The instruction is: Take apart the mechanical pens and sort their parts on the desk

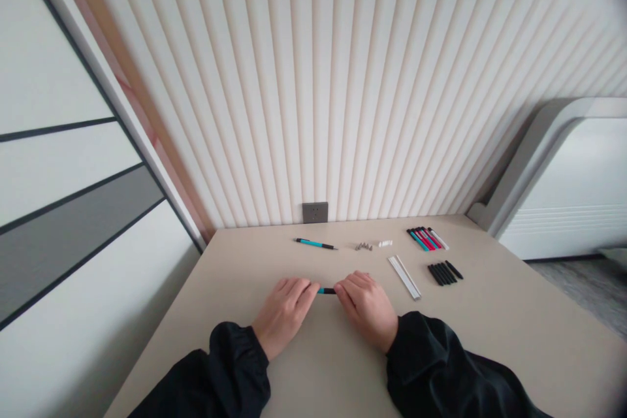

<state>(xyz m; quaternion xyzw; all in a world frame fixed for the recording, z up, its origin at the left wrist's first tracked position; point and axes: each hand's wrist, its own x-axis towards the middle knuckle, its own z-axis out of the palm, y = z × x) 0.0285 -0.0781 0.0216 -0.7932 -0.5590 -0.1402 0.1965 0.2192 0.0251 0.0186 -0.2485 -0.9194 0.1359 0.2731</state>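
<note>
Between my two hands, a pen [326, 290] with a blue barrel and a black front section lies level just over the table. My left hand [287, 313] is closed round its blue end. The fingers of my right hand [366, 307] are closed on the black end, so the tip is hidden. Beyond them, a whole blue and black pen [315, 243] rests on the table. Right of that pen are several small grey metallic pieces [364, 247] and small white pieces [385, 243], too small to make out well.
On the table's [318, 366] right side lie thin white rods [404, 277], a row of black pen sections [445, 273], and blue, red and white pen barrels [427, 239]. A ribbed wall with a dark socket [315, 212] borders the back. A white cabinet [73, 241] stands left.
</note>
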